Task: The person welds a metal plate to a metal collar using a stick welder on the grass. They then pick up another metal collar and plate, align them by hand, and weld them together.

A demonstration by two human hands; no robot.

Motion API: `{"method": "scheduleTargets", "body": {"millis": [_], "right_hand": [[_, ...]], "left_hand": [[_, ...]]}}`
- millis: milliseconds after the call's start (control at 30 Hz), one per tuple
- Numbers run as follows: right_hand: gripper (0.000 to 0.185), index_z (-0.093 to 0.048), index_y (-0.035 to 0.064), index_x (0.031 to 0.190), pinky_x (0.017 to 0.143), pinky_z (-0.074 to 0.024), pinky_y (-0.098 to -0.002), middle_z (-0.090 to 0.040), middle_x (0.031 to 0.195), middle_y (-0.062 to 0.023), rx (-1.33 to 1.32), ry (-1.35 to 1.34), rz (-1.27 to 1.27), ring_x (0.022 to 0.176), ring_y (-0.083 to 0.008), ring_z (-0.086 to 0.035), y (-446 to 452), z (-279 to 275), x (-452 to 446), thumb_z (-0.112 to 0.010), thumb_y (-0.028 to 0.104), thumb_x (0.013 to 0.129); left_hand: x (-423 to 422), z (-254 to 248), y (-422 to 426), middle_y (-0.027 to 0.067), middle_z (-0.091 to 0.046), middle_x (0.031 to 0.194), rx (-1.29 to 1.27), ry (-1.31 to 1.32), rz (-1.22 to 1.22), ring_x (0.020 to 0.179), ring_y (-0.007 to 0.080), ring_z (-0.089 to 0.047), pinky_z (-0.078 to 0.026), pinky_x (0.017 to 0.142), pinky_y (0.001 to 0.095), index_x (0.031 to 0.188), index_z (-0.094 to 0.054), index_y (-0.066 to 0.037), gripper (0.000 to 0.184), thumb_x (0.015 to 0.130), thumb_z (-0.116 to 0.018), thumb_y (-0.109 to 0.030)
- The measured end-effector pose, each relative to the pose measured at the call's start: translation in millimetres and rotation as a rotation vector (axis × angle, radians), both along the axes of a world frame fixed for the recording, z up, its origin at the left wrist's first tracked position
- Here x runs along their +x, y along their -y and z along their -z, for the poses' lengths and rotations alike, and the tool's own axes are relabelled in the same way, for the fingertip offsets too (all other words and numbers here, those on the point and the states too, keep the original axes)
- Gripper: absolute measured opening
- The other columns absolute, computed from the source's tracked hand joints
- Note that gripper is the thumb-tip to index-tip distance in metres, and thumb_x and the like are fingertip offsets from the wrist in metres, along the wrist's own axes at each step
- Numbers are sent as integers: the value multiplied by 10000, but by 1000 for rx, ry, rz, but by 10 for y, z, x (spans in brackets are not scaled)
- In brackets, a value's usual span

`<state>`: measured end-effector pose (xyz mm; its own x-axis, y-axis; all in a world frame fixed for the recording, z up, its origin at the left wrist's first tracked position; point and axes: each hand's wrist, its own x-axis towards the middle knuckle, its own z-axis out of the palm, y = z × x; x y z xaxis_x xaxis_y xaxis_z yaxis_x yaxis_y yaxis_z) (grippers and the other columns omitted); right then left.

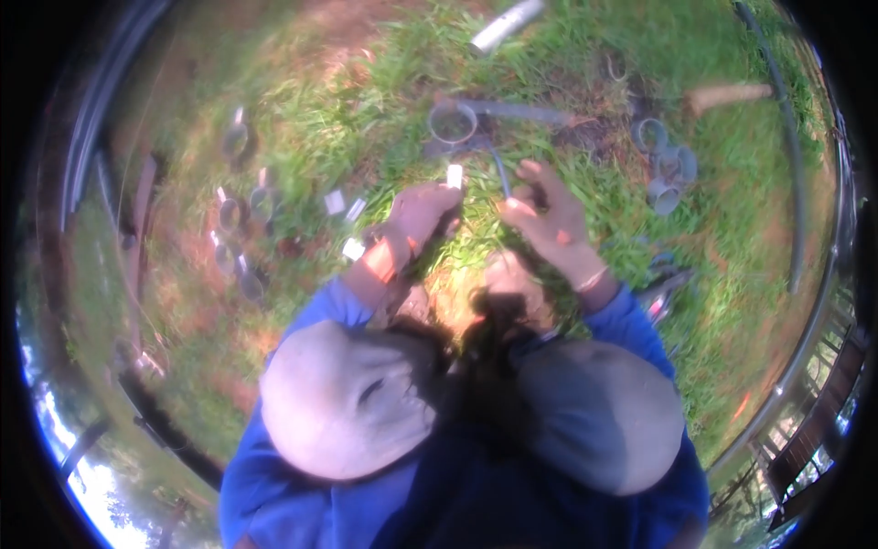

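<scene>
My left hand (423, 216) is closed, with a small white rectangular piece (455, 177) sticking up from its fingertips. Across from it, my right hand (551, 220) has its thumb and curled fingers apart, with a gap between them. A thin bluish rod (500, 170) ends close to the right thumb tip; blur hides whether they touch. Just beyond both hands, a metal ring (453, 140) lies in the grass beside a flat grey bar (523, 113). Several small white pieces, including a square one (335, 202), lie left of my left hand.
Several round rings with pale tabs (230, 215) sit on the left. Short grey pipe sections (675, 165) cluster on the right, near a wooden handle (729, 97). A silvery tube (508, 26) lies at the far side. Long dark pipes (794, 174) edge the area.
</scene>
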<state>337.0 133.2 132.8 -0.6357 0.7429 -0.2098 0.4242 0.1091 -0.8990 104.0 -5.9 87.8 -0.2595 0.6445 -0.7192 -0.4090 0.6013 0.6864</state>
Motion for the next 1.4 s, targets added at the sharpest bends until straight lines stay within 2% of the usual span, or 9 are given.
{"method": "scheduleTargets", "body": {"millis": [133, 200, 267, 400, 600, 900, 1100, 1267, 1400], "right_hand": [[652, -633, -31, 1607, 952, -637, -322, -782, 1337, -107, -8, -131, 419, 1084, -157, -751, -114, -27, 1005, -904, 86, 1026], [630, -645, -20, 1583, 942, -628, -339, -774, 1311, -100, 177, 52, 547, 1062, -168, -744, -191, 169, 1804, -916, 116, 1030], [667, -646, -35, 1555, 921, -624, -369, -759, 1291, -96, 377, 262, 712, 1052, -191, -760, -143, 539, 2660, -946, 213, 1013], [605, -653, -12, 1499, 882, -609, -368, -748, 1238, -84, 150, 291, 782, 1012, -191, -746, 248, 1015, 3472, -927, 236, 1020], [485, -668, 35, 1387, 805, -578, -368, -725, 1131, -60, -380, 161, 963, 931, -191, -718, 337, 1034, 3328, -890, 282, 1034], [329, -691, 106, 1220, 690, -532, -366, -691, 971, -24, -577, -19, 1129, 810, -190, -675, 207, 880, 3165, -835, 351, 1055], [275, -701, 143, 1120, 617, -505, -363, -667, 878, -3, -603, -133, 1210, 732, -187, -649, 269, 893, 3375, -801, 394, 1067], [285, -695, 127, 1102, 584, -503, -358, -646, 865, -4, -533, -192, 1191, 679, -178, -633, 418, 859, 3362, -783, 396, 1069], [298, -691, 93, 1173, 575, -525, -371, -638, 872, -20, -474, -205, 1142, 640, -178, -621, 711, 278, 2866, -777, 349, 1046]], "left_hand": [[-122, 31, -196, 91, -753, 881, -43, -33, 61, 715, 184, -750, -616, 628, 365, 1035, -744, 9, 193, 1120, -748, -165], [-191, 370, -154, 107, -773, 891, 248, -539, 390, 672, 193, -747, -609, 575, 364, 1052, -754, 24, 223, 1147, -749, -178], [-140, 244, -301, 131, -797, 941, -39, 21, -31, 644, 215, -748, -626, 544, 373, 1081, -767, 46, 274, 1174, -749, -211], [-140, 375, -412, 151, -807, 970, -65, 86, -119, 659, 223, -762, -664, 550, 387, 1096, -766, 69, 292, 1193, -725, -203], [-156, 529, -453, 159, -806, 970, -98, 35, -61, 671, 208, -762, -678, 561, 384, 1095, -766, 77, 246, 1185, -697, -142], [-284, 1398, -247, 153, -787, 962, 347, -414, 322, 679, 211, -757, -642, 531, 378, 1113, -750, 79, 261, 1154, -753, -179], [-319, 1586, -231, 147, -790, 964, 308, -326, 293, 660, 213, -741, -656, 539, 367, 1132, -757, 63, 283, 1163, -758, -218], [-175, 528, -375, 122, -792, 980, -64, 171, -155, 677, 200, -741, -651, 550, 369, 1183, -744, 45, 264, 1170, -745, -219], [-177, 507, -328, 112, -793, 1003, -45, 127, -125, 710, 182, -750, -653, 564, 355, 1196, -734, 29, 249, 1177, -732, -219]]}}
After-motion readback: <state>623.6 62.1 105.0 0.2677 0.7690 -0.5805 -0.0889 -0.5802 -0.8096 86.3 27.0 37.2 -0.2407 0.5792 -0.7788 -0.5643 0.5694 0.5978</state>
